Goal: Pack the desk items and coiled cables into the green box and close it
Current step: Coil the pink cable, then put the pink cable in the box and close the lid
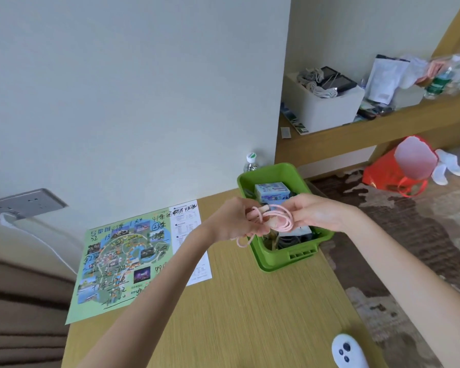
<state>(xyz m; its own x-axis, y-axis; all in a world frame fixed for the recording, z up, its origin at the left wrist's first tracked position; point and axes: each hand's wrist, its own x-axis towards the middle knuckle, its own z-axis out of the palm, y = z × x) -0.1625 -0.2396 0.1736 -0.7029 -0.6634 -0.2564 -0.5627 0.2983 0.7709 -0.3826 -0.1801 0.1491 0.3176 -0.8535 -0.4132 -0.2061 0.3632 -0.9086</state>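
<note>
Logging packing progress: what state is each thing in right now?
green box: open, no lid on, partly filled.
pink cable: partly coiled, held over the box, one end dangling.
left hand: grips the cable's loops.
right hand: holds the coil.
water bottle: upright, capped, behind the box.
white remote: lying on the desk, unpacked.

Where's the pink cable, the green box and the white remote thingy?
pink cable (282, 229): head view, on the lower bend of its coil.
green box (276, 264): head view, on its near outer wall.
white remote (349, 353): head view, on its body beside the dark buttons.
</note>
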